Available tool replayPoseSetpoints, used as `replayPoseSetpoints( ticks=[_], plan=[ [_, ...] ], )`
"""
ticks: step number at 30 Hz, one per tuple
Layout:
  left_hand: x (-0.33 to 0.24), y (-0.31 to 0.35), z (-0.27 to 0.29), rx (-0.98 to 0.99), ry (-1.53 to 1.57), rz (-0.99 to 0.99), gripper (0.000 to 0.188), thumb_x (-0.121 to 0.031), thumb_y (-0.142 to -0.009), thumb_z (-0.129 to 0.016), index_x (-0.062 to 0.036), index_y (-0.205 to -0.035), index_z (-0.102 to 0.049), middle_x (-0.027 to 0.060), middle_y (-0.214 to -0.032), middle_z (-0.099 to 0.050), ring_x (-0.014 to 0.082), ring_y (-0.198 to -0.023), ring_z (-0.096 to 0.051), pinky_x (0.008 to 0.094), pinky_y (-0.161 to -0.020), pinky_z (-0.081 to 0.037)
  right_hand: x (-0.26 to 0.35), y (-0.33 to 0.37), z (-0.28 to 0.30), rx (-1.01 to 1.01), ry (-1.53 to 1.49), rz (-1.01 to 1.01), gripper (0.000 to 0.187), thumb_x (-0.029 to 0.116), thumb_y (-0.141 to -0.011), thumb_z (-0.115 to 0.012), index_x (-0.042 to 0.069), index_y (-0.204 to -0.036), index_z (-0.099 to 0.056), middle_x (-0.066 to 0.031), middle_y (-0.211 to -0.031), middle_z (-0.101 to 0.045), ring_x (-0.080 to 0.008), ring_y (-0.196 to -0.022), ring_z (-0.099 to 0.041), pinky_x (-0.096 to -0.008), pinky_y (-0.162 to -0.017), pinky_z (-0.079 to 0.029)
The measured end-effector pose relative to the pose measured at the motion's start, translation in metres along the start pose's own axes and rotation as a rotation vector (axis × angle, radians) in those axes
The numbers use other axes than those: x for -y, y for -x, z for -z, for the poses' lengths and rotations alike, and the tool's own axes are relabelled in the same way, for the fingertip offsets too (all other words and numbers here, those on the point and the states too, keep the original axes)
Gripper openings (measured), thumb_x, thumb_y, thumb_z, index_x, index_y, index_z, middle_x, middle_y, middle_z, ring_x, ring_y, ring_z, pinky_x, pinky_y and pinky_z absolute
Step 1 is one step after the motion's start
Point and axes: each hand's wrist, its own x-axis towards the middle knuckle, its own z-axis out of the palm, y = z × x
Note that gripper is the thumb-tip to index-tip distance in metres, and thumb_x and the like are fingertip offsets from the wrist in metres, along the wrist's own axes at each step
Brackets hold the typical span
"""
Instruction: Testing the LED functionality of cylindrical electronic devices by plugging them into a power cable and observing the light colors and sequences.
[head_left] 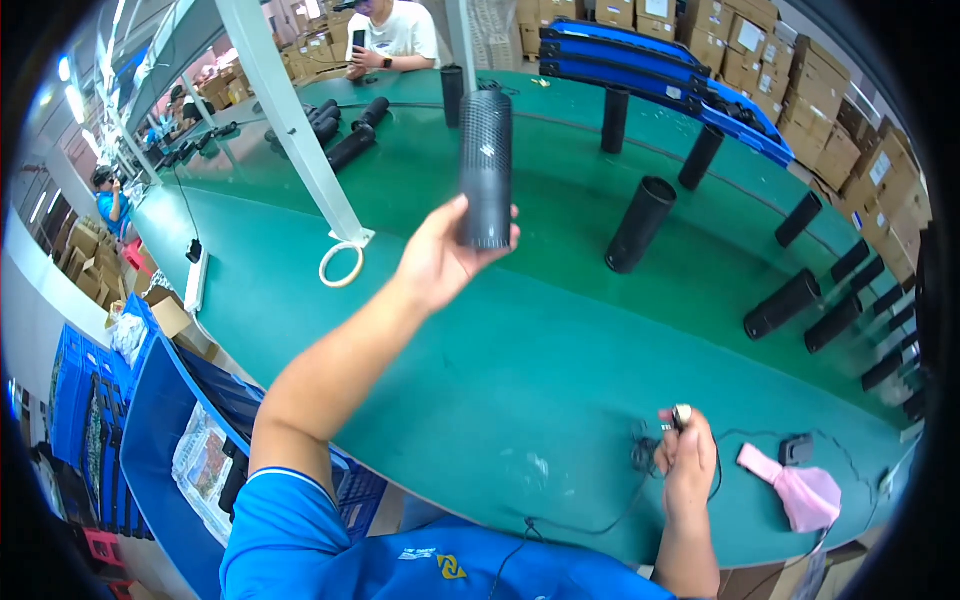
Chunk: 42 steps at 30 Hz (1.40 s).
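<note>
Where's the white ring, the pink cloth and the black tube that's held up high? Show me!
White ring point(338, 284), head view: the lower part of its band.
Pink cloth point(810, 498), head view: its wide end.
Black tube point(486, 172), head view: the middle of its side.

A bright blue short-sleeved shirt point(375, 572) has white piping point(290, 472) at the cuff and a yellow emblem point(451, 567).
</note>
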Motion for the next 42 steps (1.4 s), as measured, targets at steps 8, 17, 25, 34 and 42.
replayPoseSetpoints(
  ticks=[8, 17, 25, 34, 42],
  plan=[
    [0.093, 0.102, -0.086, 0.195, 0.335, 0.259, 0.059, -0.029, -0.085, -0.056, 0.0012, -0.132, -0.036, 0.0201, -0.116, -0.055, 0.0321, -0.101, -0.060, 0.0451, -0.092, -0.049, 0.014, 0.007, -0.020, 0.108, -0.041, -0.071, 0.024, 0.020, -0.098, -0.044, -0.001, -0.099, -0.057, -0.0044, -0.081, -0.058, -0.0052, -0.053, -0.041, -0.0181, -0.048, -0.034],
    [0.129, 0.109, -0.072, 0.256, 0.057, 0.294, 0.091, -0.040, -0.071, -0.075, -0.0085, -0.142, -0.028, 0.0170, -0.117, -0.054, 0.0297, -0.102, -0.059, 0.0464, -0.092, -0.048, 0.014, 0.011, -0.022, 0.178, -0.009, -0.062, 0.020, 0.017, -0.096, -0.046, 0.002, -0.091, -0.058, -0.0028, -0.076, -0.056, -0.0078, -0.058, -0.043, -0.0211, -0.054, -0.036],
    [0.131, 0.118, -0.065, 0.367, 0.024, 0.273, 0.084, -0.050, -0.078, -0.067, -0.0150, -0.142, -0.025, 0.0161, -0.121, -0.052, 0.0323, -0.108, -0.057, 0.0471, -0.091, -0.048, 0.024, 0.013, -0.028, 0.268, 0.401, 0.084, 0.013, 0.011, -0.091, -0.052, 0.003, -0.082, -0.057, -0.0039, -0.069, -0.052, -0.0150, -0.060, -0.043, -0.0276, -0.057, -0.036],
    [0.131, 0.130, -0.074, 0.257, 0.181, 0.298, 0.074, -0.055, -0.086, -0.055, -0.0128, -0.141, -0.029, 0.0156, -0.125, -0.050, 0.0347, -0.113, -0.054, 0.0491, -0.093, -0.046, 0.022, 0.012, -0.029, 0.267, 0.388, 0.058, 0.015, 0.010, -0.090, -0.053, 0.003, -0.078, -0.055, -0.0039, -0.065, -0.049, -0.0157, -0.059, -0.041, -0.0286, -0.055, -0.035],
    [0.136, 0.132, -0.069, 0.232, 0.086, 0.223, 0.070, -0.056, -0.087, -0.052, -0.0076, -0.135, -0.038, 0.0144, -0.124, -0.049, 0.0334, -0.110, -0.055, 0.0488, -0.095, -0.045, 0.020, 0.008, -0.034, 0.255, 0.393, 0.049, 0.018, 0.009, -0.090, -0.054, 0.002, -0.073, -0.054, -0.0032, -0.062, -0.048, -0.0152, -0.055, -0.039, -0.0288, -0.053, -0.034]
  ],
)
